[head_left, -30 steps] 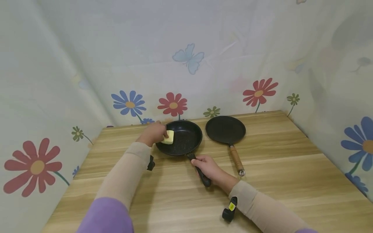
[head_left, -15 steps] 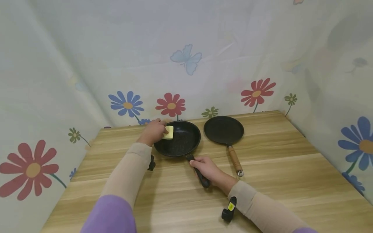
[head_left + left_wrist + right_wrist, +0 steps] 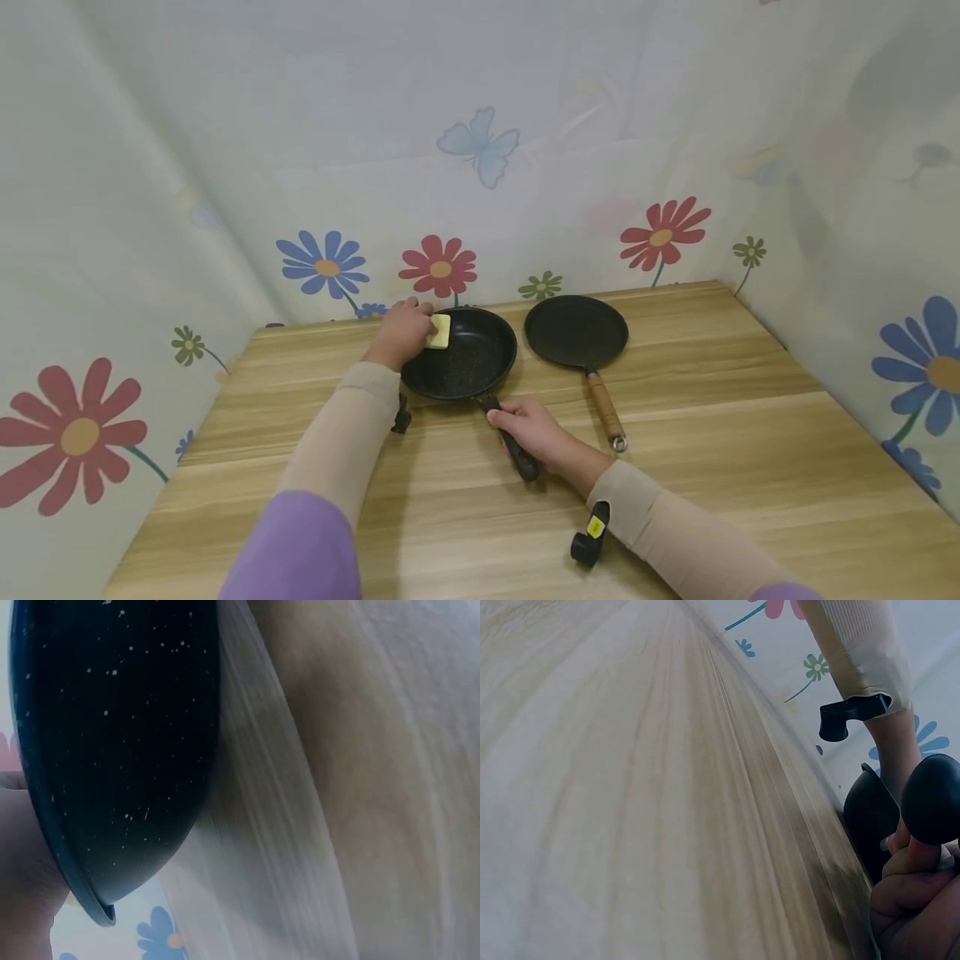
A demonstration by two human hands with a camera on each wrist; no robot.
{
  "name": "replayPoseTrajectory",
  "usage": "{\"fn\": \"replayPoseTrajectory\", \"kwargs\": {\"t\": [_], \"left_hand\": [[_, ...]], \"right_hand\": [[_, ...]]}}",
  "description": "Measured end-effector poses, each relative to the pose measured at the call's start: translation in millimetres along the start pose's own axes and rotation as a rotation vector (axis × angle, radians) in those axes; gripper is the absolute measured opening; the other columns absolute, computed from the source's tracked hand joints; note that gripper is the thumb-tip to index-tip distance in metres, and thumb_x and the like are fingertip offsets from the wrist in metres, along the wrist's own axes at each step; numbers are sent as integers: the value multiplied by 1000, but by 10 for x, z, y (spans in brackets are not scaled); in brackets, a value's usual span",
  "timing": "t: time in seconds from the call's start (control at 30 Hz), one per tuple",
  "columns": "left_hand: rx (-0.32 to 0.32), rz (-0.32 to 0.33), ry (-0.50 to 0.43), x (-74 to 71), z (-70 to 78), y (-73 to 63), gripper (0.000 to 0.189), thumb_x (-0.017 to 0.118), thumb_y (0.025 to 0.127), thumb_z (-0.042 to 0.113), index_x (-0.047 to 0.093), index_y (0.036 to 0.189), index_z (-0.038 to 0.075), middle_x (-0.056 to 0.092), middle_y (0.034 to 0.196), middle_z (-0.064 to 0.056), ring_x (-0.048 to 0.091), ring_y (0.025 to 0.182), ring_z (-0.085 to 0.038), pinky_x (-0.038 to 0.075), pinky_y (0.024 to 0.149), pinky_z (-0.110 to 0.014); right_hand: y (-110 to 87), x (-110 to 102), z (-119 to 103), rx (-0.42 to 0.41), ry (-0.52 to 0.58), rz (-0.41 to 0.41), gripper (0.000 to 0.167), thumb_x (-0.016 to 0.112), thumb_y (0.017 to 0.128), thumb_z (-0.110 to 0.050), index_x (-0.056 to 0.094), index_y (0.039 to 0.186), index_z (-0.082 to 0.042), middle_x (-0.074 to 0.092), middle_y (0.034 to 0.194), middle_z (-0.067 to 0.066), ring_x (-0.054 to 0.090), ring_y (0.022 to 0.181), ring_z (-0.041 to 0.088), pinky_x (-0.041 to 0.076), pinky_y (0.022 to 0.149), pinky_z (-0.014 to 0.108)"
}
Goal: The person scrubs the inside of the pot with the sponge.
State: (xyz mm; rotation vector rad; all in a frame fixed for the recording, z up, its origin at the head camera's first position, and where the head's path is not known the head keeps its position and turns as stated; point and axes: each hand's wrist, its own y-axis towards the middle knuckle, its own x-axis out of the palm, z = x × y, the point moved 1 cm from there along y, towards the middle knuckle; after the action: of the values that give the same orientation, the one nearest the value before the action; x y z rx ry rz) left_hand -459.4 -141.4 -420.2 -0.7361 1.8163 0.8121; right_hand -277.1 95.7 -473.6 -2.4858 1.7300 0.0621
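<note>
A black frying pan (image 3: 468, 362) is held over the wooden table by my right hand (image 3: 534, 429), whose fingers wrap its black handle (image 3: 517, 450). My left hand (image 3: 405, 332) reaches over the pan's left rim and pinches a pale yellow sponge (image 3: 439, 332) against the inner wall at the back left. In the left wrist view, the white-specked outer side of the pan (image 3: 120, 742) hides the sponge, with part of the left hand (image 3: 26, 862) at the edge. The right wrist view shows curled fingers (image 3: 915, 889) under the rounded handle end.
To the right lies a flat black crepe pan (image 3: 576, 331) with a wooden handle (image 3: 604, 408). The wooden table (image 3: 712, 450) meets a flower-printed cloth (image 3: 562, 167) at its back and sides. A black wrist camera (image 3: 591, 537) juts from the right cuff.
The left hand has slid the sponge toward the back along the pan's left inner wall. The right hand keeps its grip on the handle, and the crepe pan has stayed put.
</note>
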Motion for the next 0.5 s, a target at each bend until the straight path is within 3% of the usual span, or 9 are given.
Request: {"fn": "replayPoseTrajectory", "kwargs": {"t": [0.3, 0.5], "left_hand": [[11, 55, 36, 58, 35, 73, 18, 68, 94, 8, 83, 97, 17, 65, 107, -5, 54, 95, -31, 47, 91, -47], [-24, 72, 22, 76, 94, 120, 23, 65, 96, 7, 83, 102, 20, 67, 116, -6, 55, 101, -30, 45, 97, -47]], "right_hand": [[-10, 0, -28, 14, -18, 6, 33, 59, 100, -20, 68, 106, 12, 55, 57, 2, 52, 50, 12, 42, 49, 25], [-5, -4, -19, 8, -23, 5, 33, 58, 100, -19, 67, 104, 12, 55, 56, 2, 51, 49, 12, 41, 49, 25]]}}
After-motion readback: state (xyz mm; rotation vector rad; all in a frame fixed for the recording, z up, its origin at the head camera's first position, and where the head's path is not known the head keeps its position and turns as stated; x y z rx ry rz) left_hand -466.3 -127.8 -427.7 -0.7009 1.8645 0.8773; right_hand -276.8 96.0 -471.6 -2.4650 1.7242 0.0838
